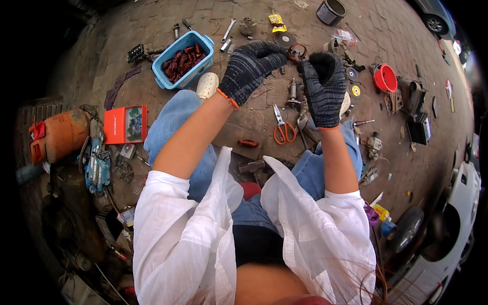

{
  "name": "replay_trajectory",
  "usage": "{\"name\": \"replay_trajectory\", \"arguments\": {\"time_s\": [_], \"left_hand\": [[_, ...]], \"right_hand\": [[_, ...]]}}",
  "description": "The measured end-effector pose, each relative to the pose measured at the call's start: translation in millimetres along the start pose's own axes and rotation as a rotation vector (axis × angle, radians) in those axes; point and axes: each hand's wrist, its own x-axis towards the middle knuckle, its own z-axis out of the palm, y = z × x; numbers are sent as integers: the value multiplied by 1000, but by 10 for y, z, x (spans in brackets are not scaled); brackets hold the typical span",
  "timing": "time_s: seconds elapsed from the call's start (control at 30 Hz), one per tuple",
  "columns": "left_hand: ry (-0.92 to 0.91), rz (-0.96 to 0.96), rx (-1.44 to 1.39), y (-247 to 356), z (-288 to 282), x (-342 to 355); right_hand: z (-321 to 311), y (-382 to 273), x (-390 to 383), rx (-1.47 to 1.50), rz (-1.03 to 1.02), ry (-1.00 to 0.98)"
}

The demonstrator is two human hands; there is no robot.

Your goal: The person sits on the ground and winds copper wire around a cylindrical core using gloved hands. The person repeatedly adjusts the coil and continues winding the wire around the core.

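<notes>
Both hands wear dark grey knitted gloves with orange cuffs. My left hand (pixel 254 67) reaches forward, its thumb and fingers pinching the edge of a small round part (pixel 297 52) with a dark rim and copper-brown inside. Just right of that part, my right hand (pixel 324 87) is curled closed, fingertips against the thumb; what it grips, if anything, is hidden. Nearer to me on the ground lie orange-handled scissors (pixel 283 129) and a dark red bundle (pixel 248 144). A metal shaft-like part (pixel 293 94) stands between the hands.
At left, a blue basin (pixel 159 76) holds dark red, coil-like pieces. Beyond it lie a wrench (pixel 229 30) and a dark disc (pixel 285 39). A red bowl (pixel 385 78) sits right, a red box (pixel 115 124) and an orange gas cylinder (pixel 65 134) left. Metal parts are scattered around.
</notes>
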Motion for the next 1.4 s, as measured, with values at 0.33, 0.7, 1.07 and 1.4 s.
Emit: {"name": "replay_trajectory", "arguments": {"time_s": [0.33, 0.7, 1.07, 1.4], "left_hand": [[-117, -124, 0, 88, -38, -65], [-98, 105, 133, 32, -23, -47], [-30, 300, 246, -20, 32, -24], [23, 241, 297, 8, 13, -63]], "right_hand": [[-54, -79, 62, -389, -341, -136], [-101, -148, 36, 120, 424, -282], [-121, -55, 53, 486, 672, -272], [-73, -6, 53, 159, 360, -228]]}}
